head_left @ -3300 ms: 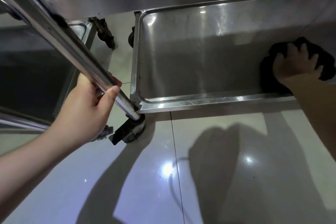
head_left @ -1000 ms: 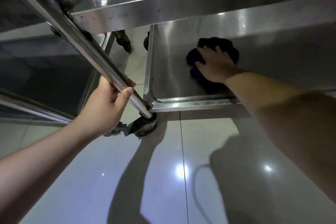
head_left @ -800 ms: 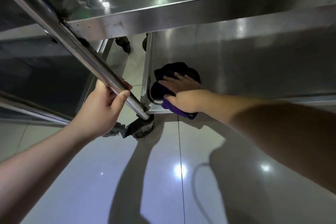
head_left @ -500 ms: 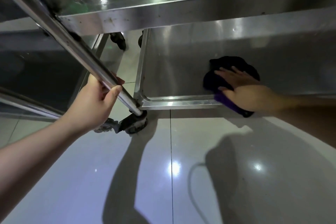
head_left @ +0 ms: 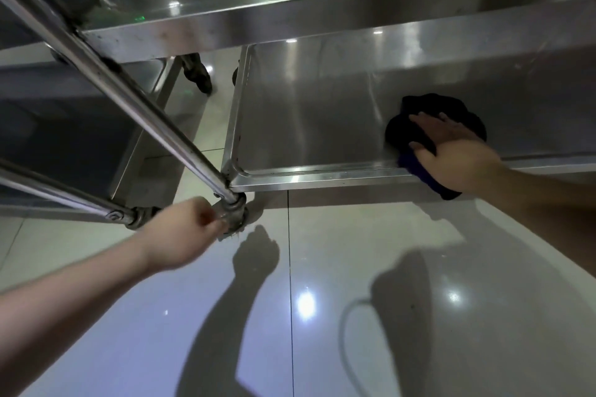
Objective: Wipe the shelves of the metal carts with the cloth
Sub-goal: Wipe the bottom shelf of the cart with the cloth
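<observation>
The cart's bottom shelf (head_left: pixel 322 173) is a shallow steel tray with a raised rim. A dark cloth (head_left: pixel 451 106) lies on it near the front rim, right of centre, and one purple end hangs over the rim. My right hand (head_left: pixel 458 155) presses flat on the cloth, fingers spread and pointing left. My left hand (head_left: pixel 180 232) is blurred, off the slanting corner post (head_left: pixel 129 97), with fingers curled in front of the front left caster (head_left: pixel 237 219). Nothing shows in it.
The upper shelf (head_left: pixel 290 16) overhangs the bottom one. A second steel cart (head_left: pixel 64 126) stands close on the left, with a narrow gap between the two. A black rear caster (head_left: pixel 196 74) shows in that gap. Glossy tiled floor (head_left: pixel 354 300) lies in front.
My left hand has let go of the corner post and dropped down to the front caster. My right hand has slid the cloth a little further right along the shelf's front rim.
</observation>
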The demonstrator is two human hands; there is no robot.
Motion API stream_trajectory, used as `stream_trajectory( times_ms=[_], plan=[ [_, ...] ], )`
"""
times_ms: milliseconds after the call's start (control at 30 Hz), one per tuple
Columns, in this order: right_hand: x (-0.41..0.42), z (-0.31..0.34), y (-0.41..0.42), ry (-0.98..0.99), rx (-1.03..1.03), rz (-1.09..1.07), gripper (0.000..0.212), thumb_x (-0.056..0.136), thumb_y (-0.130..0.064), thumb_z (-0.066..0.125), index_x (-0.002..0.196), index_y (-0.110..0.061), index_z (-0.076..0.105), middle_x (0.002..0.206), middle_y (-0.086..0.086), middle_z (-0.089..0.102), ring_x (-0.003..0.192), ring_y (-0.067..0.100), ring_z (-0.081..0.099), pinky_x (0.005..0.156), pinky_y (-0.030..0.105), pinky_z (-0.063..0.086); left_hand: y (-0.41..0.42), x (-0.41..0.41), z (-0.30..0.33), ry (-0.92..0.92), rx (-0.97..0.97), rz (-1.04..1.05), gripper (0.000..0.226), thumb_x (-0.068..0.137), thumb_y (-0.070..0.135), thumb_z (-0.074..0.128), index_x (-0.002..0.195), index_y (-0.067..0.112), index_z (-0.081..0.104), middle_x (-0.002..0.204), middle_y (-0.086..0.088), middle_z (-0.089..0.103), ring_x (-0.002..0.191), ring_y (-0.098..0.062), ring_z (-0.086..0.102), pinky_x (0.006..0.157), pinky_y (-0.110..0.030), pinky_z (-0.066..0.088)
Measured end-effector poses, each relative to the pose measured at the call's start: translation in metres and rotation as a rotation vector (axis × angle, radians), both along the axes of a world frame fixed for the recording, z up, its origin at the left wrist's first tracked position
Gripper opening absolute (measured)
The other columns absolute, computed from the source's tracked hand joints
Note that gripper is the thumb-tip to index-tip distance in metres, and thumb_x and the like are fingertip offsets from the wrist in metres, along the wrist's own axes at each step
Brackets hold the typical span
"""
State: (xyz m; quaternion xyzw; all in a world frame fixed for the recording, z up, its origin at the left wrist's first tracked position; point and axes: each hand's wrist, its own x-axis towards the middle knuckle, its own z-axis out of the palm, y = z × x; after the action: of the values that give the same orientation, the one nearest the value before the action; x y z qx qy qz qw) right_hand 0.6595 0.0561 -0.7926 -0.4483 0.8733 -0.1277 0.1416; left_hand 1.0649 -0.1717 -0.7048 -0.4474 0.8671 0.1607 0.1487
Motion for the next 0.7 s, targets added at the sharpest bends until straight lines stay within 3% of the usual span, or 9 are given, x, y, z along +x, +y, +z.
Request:
stream_trajectory(
  times_ms=[167, 233, 333, 433, 500, 533, 600, 633, 700],
  plan=[
    [0.001, 0.004, -0.002, -0.014, 0.043, 0.007, 0.061, 0.105, -0.051, 0.035, 0.161, -0.035, 0.019, 0.169, -0.007, 0.021, 0.156, 0.026, 0.016, 0.125, 0.047, 0.016, 0.054, -0.055, -0.01, 0.147, 0.07, -0.26, 0.017, 0.101, 0.048, 0.055, 0.091, 0.034, 0.049, 0.083, 0.018, 0.06, 0.075, 0.0, 0.057, 0.06, -0.014, 0.036],
    [0.0, 0.006, -0.003, -0.013, 0.084, 0.017, 0.062, 0.106, -0.052, 0.033, 0.163, -0.035, 0.014, 0.17, -0.007, 0.016, 0.157, 0.025, 0.013, 0.126, 0.046, 0.014, 0.069, -0.092, -0.019, 0.261, 0.07, -0.297, 0.013, 0.102, 0.046, 0.053, 0.103, 0.033, 0.054, 0.092, 0.016, 0.062, 0.083, -0.006, 0.06, 0.068, -0.02, 0.044],
    [-0.001, 0.005, -0.003, -0.023, 0.11, 0.016, 0.063, 0.106, -0.053, 0.031, 0.163, -0.037, 0.01, 0.171, -0.01, 0.011, 0.158, 0.023, 0.007, 0.126, 0.045, 0.01, 0.085, -0.154, -0.033, 0.4, 0.037, -0.291, 0.028, 0.104, 0.04, 0.051, 0.121, 0.02, 0.06, 0.113, 0.0, 0.064, 0.104, -0.022, 0.061, 0.09, -0.037, 0.049],
    [-0.001, 0.004, -0.006, -0.04, 0.13, 0.007, 0.064, 0.105, -0.054, 0.03, 0.162, -0.038, 0.008, 0.171, -0.012, 0.007, 0.158, 0.023, 0.004, 0.126, 0.045, 0.007, 0.096, -0.206, -0.05, 0.378, -0.088, -0.268, 0.027, 0.106, 0.04, 0.044, 0.11, 0.015, 0.055, 0.108, -0.014, 0.063, 0.101, -0.038, 0.06, 0.082, -0.043, 0.047],
    [0.0, 0.002, -0.007, -0.035, 0.128, -0.002, 0.064, 0.105, -0.053, 0.03, 0.162, -0.038, 0.007, 0.171, -0.011, 0.007, 0.158, 0.024, 0.004, 0.126, 0.045, 0.006, 0.098, -0.232, -0.063, 0.292, -0.102, -0.227, 0.034, 0.107, 0.041, 0.036, 0.126, 0.017, 0.05, 0.123, -0.017, 0.064, 0.107, -0.041, 0.061, 0.081, -0.043, 0.045],
    [0.0, 0.002, -0.006, -0.034, 0.114, -0.006, 0.064, 0.104, -0.053, 0.031, 0.162, -0.038, 0.008, 0.171, -0.011, 0.008, 0.158, 0.024, 0.004, 0.126, 0.044, 0.006, 0.098, -0.242, -0.07, 0.269, -0.076, -0.194, 0.041, 0.108, 0.043, 0.033, 0.14, 0.02, 0.044, 0.141, -0.016, 0.057, 0.12, -0.039, 0.058, 0.089, -0.044, 0.046],
    [0.001, 0.001, -0.004, -0.033, 0.084, -0.011, 0.063, 0.104, -0.053, 0.031, 0.162, -0.039, 0.01, 0.171, -0.011, 0.009, 0.158, 0.023, 0.005, 0.126, 0.044, 0.005, 0.096, -0.258, -0.082, 0.313, -0.011, -0.118, 0.055, 0.11, 0.046, 0.028, 0.161, 0.023, 0.027, 0.17, -0.004, 0.027, 0.153, -0.025, 0.03, 0.117, -0.043, 0.032],
    [0.002, 0.0, -0.003, -0.031, 0.072, -0.012, 0.063, 0.104, -0.053, 0.031, 0.162, -0.039, 0.01, 0.171, -0.011, 0.009, 0.158, 0.023, 0.004, 0.126, 0.043, 0.005, 0.095, -0.265, -0.086, 0.356, 0.004, -0.09, 0.059, 0.111, 0.046, 0.026, 0.164, 0.022, 0.023, 0.173, -0.001, 0.018, 0.158, -0.02, 0.017, 0.124, -0.041, 0.021],
    [0.003, -0.002, -0.002, -0.029, 0.051, -0.014, 0.063, 0.104, -0.053, 0.031, 0.162, -0.039, 0.01, 0.171, -0.012, 0.009, 0.158, 0.022, 0.004, 0.126, 0.043, 0.003, 0.09, -0.275, -0.094, 0.419, -0.021, -0.072, 0.06, 0.111, 0.045, 0.026, 0.164, 0.016, 0.026, 0.173, -0.004, 0.02, 0.159, -0.021, 0.012, 0.128, -0.038, 0.012]
  ],
)
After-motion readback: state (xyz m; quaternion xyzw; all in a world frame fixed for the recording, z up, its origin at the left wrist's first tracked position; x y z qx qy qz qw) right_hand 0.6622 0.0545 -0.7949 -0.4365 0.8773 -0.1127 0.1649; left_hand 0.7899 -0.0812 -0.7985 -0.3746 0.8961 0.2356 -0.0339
